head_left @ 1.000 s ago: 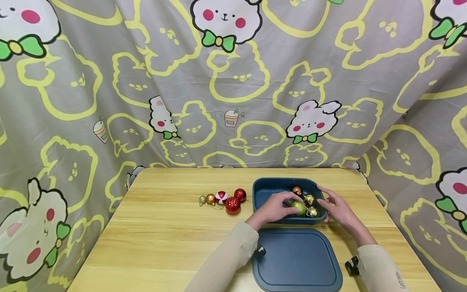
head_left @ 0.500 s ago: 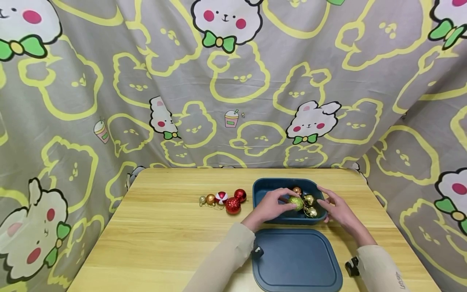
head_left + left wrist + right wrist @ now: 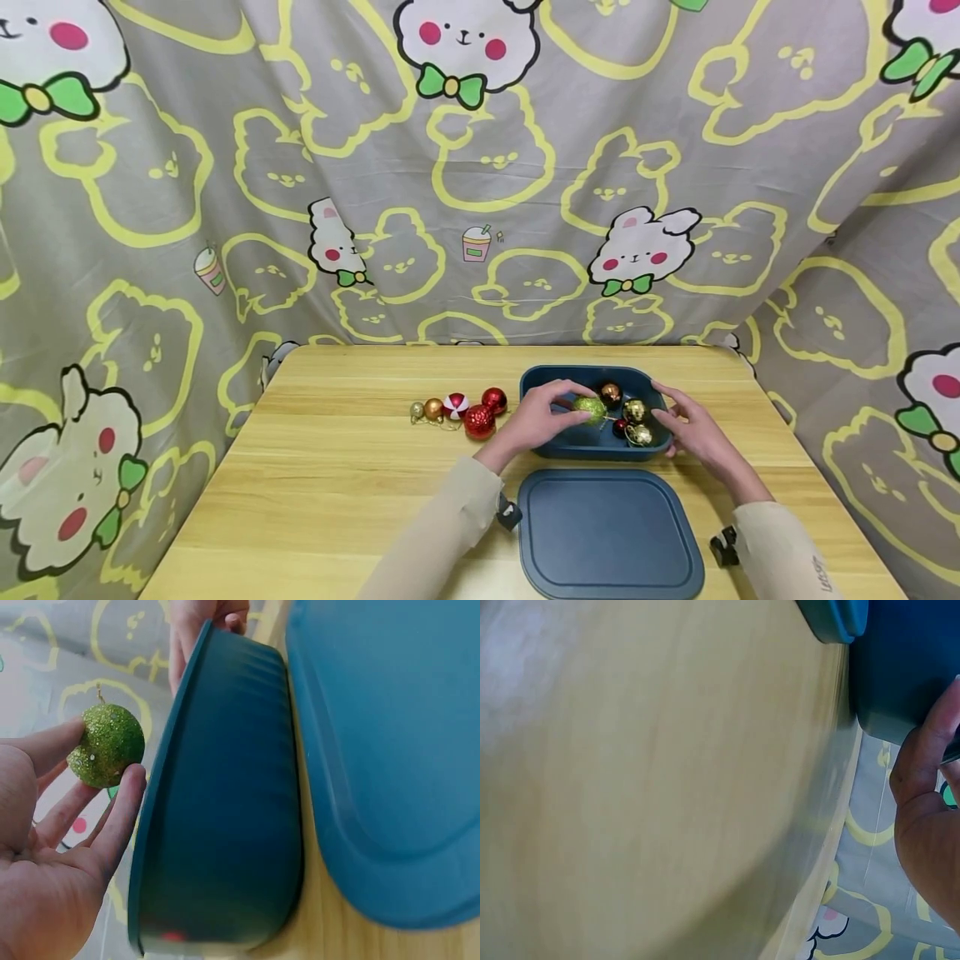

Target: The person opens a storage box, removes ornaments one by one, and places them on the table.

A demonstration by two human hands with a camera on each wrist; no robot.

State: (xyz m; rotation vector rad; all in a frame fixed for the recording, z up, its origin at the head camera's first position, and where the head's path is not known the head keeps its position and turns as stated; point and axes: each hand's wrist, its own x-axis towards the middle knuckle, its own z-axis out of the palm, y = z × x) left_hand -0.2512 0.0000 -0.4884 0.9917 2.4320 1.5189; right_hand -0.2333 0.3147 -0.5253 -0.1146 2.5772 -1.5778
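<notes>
My left hand [image 3: 540, 414] pinches a green glittery Christmas ball [image 3: 589, 408] between thumb and fingers, over the left part of a dark blue box [image 3: 555, 450]. In the left wrist view the ball [image 3: 109, 745] shows a small gold loop on top, above the rim of the box [image 3: 225, 787]. At the box's right end, my right hand [image 3: 693, 429] grips the wall, thumb at the rim. Inside the box lie a copper ball [image 3: 611, 394], a gold faceted ball [image 3: 634, 411], a shiny gold ball [image 3: 639, 436] and a small dark red ball [image 3: 619, 427].
A blue lid [image 3: 611, 533] lies flat in front of the box. Left of the box sit several more ornaments, among them a red glittery ball [image 3: 479, 422], a red-and-white ball [image 3: 455, 407] and a gold ball [image 3: 432, 408]. A patterned curtain [image 3: 480, 183] hangs behind the wooden table [image 3: 337, 500].
My left hand has lifted the green ball and carried it leftward from beside the gold balls, uncovering the small dark red ball. The right hand has stayed on the box.
</notes>
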